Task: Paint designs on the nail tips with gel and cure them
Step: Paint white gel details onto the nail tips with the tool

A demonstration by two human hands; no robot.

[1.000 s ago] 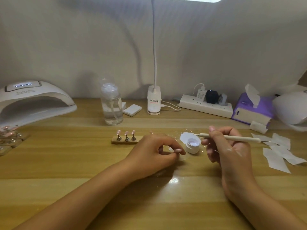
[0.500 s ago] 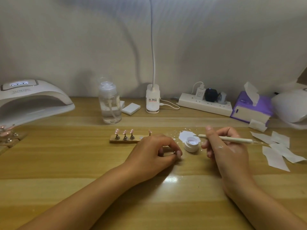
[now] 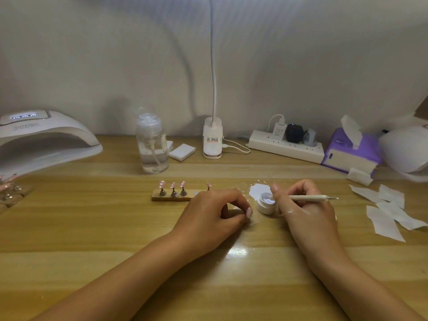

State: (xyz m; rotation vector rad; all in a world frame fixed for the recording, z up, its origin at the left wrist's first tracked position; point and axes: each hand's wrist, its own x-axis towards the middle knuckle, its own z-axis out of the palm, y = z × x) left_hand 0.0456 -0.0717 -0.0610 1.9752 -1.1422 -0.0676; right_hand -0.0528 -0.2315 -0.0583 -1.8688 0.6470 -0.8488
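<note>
A wooden holder [image 3: 170, 198] carries three pink nail tips [image 3: 172, 186] on metal stands; a fourth tip [image 3: 208, 185] shows just behind my left hand [image 3: 213, 216]. That hand rests on the table over the holder's right end, fingers curled with thumb against forefinger; what it holds, if anything, is hidden. My right hand [image 3: 303, 212] grips a cream dotting pen [image 3: 308, 197], whose front end reaches into the small white gel jar [image 3: 265, 205]. The jar's white lid [image 3: 256, 189] lies behind it. A white curing lamp [image 3: 46, 140] stands at the far left.
More nail tips on stands [image 3: 9, 188] sit at the left edge. Along the back are a clear pump bottle [image 3: 151, 147], a desk lamp base [image 3: 212, 141], a power strip [image 3: 287, 147], a purple tissue box [image 3: 352, 154] and another white lamp [image 3: 407, 151]. Several white wipes [image 3: 389, 212] lie at right.
My right hand has shifted left and lowered the pen's front end from above the jar into it. My left hand has stayed in place.
</note>
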